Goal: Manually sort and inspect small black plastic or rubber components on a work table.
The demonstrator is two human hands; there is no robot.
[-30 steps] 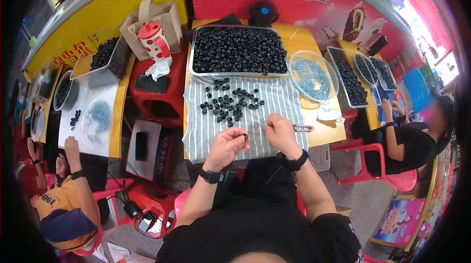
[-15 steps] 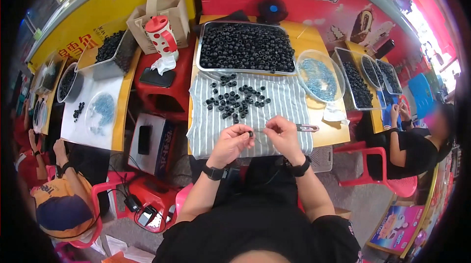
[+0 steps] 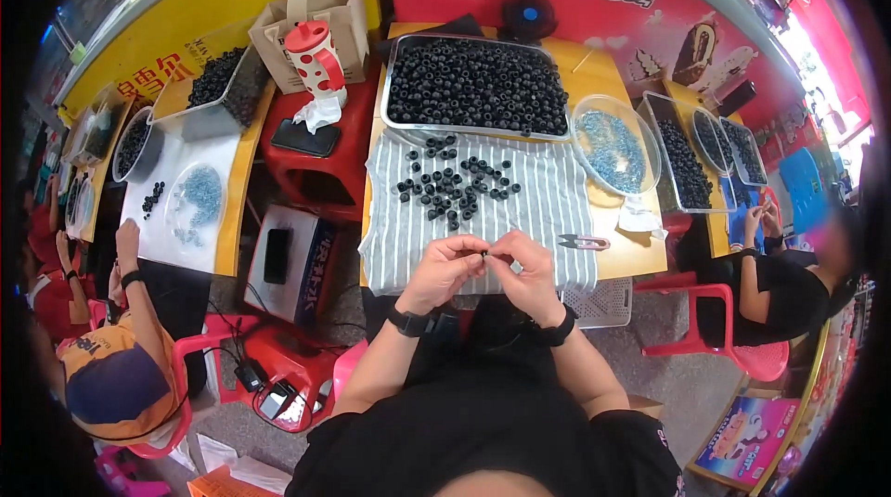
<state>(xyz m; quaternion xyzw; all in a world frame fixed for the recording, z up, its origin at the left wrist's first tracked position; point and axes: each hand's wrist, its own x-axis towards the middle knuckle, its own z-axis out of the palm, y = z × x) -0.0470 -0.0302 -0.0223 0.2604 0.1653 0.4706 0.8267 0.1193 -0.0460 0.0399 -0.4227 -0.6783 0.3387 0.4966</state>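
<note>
Over the near edge of the striped cloth point(image 3: 394, 251), my two hands meet fingertip to fingertip. My left hand point(image 3: 444, 272) pinches a small black ring-shaped part point(image 3: 484, 254), mostly covered by the fingers. Pressed against the same spot, my right hand point(image 3: 524, 276) is closed; whatever it pinches is too small to make out. Just beyond the hands lies a loose scatter of black ring-shaped parts point(image 3: 452, 189). Thread snips point(image 3: 583, 242) rest on the cloth to the right of my right hand.
A clear tub heaped with black parts point(image 3: 478, 87) stands at the back. Right of it is a round clear dish point(image 3: 654, 163) of small bluish pieces. A red stool point(image 3: 311, 177) holds a phone and a spotted cup point(image 3: 316, 65). Co-workers sit at tables on both sides.
My right hand has come left to meet my left fingertips, uncovering the snips. The black part is now between both hands. The whole view has shifted slightly.
</note>
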